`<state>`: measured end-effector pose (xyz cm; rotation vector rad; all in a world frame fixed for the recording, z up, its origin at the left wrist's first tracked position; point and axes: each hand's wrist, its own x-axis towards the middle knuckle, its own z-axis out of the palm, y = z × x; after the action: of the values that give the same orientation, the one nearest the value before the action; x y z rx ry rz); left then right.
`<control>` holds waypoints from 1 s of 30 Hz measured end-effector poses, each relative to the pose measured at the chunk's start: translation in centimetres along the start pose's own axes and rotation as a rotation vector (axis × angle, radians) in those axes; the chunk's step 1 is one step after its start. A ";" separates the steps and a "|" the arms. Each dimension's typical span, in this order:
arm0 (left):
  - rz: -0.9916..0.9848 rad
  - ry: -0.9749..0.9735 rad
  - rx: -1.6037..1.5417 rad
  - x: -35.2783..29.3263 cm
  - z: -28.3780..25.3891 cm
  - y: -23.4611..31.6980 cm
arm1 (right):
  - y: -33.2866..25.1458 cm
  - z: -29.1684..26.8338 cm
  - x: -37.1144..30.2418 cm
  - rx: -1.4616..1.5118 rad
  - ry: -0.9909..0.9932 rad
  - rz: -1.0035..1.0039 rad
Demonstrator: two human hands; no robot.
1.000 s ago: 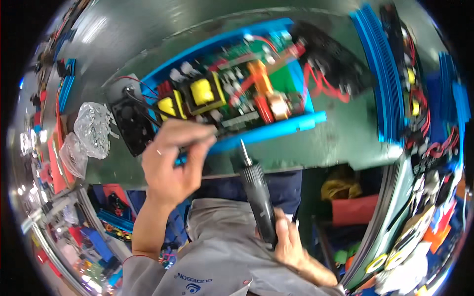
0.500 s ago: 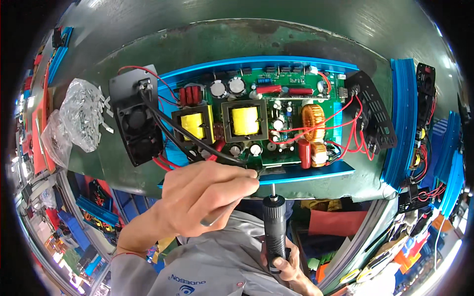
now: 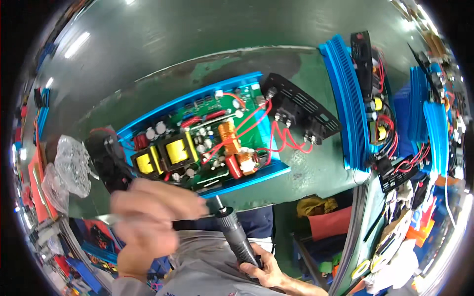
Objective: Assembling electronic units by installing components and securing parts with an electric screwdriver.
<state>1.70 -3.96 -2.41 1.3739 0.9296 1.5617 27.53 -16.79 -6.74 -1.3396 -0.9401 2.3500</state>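
Observation:
In front of me lies an opened blue metal case [image 3: 249, 180] holding a green circuit board [image 3: 254, 126]. Two yellow-wound transformers [image 3: 176, 151], copper coils [image 3: 228, 137], capacitors and red wires stand on it. My right hand [image 3: 266, 269] is closed round a black electric screwdriver [image 3: 234, 234]. The bit points up at the case's near wall; I cannot tell whether it touches. My left hand [image 3: 148, 217], smeared by motion, is at the case's near left corner. Its fingers, and anything in them, are unclear. A black slotted end panel [image 3: 308, 111] hangs by wires on the right.
A dark end panel [image 3: 103, 160] lies at the case's left, partly hidden by cables. Farther left sits a clear plastic bag [image 3: 73, 165] of small pieces. Several blue heatsink cases [image 3: 344, 103] with wired parts line the right. The bench's near edge runs just in front of me.
The whole view has turned, shifting the case left and tilting it. My left hand, earlier pinching a thin metal tool at the near wall, has drawn slightly back and blurred. My right still holds the screwdriver.

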 end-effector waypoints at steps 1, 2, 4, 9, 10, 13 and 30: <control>-0.025 0.291 -0.034 -0.5 0.9 1.2 | 0.1 -0.1 0.0 -0.018 -0.036 0.060; -0.026 0.215 0.176 -1.1 -0.4 1.6 | 0.0 -0.4 -0.1 -0.056 -0.028 0.045; -0.140 0.161 0.646 -2.1 -1.6 2.6 | -0.5 -0.5 0.1 -0.057 -0.004 0.015; -0.258 0.051 1.289 -3.9 -2.4 3.9 | -2.4 -0.5 0.4 -0.025 0.054 -0.066; -0.365 0.102 1.348 -4.6 -2.6 4.8 | -2.5 -0.4 0.5 0.026 0.069 -0.081; -0.457 0.081 1.381 -5.9 -2.4 5.3 | -2.1 -1.0 0.8 -0.052 0.002 -0.013; -0.437 0.145 1.130 -10.3 -7.1 2.4 | -1.0 -2.0 1.8 -0.058 -0.023 -0.061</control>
<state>-5.10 -14.48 -4.89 1.5830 2.2208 0.7587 28.16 -14.34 -7.99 -1.2890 -1.0478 2.3140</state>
